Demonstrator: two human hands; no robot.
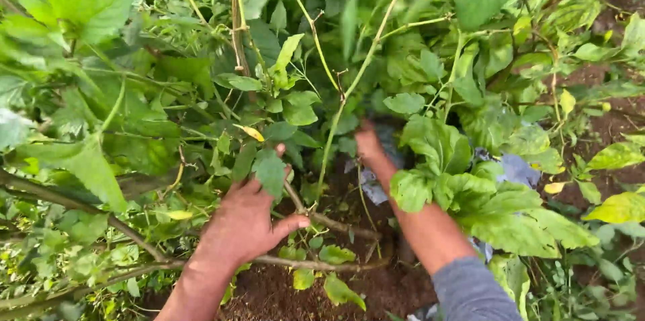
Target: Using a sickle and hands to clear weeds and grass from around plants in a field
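My left hand (245,220) reaches into a leafy bush and rests on a thin brown branch (332,221) low near the soil; its fingers go under green leaves, and the thumb sticks out to the right. My right hand (368,143) reaches deeper into the plant, with a grey sleeve (470,291) on the forearm. Leaves cover most of its fingers, so what they touch is hidden. A tall green stem (349,89) rises between the two hands.
Dense green foliage (101,59) fills the left and top. Dark brown soil (376,287) shows at the bottom. Bits of grey-blue plastic sheet (517,168) lie under the leaves at right. Bare earth (618,126) lies at the far right.
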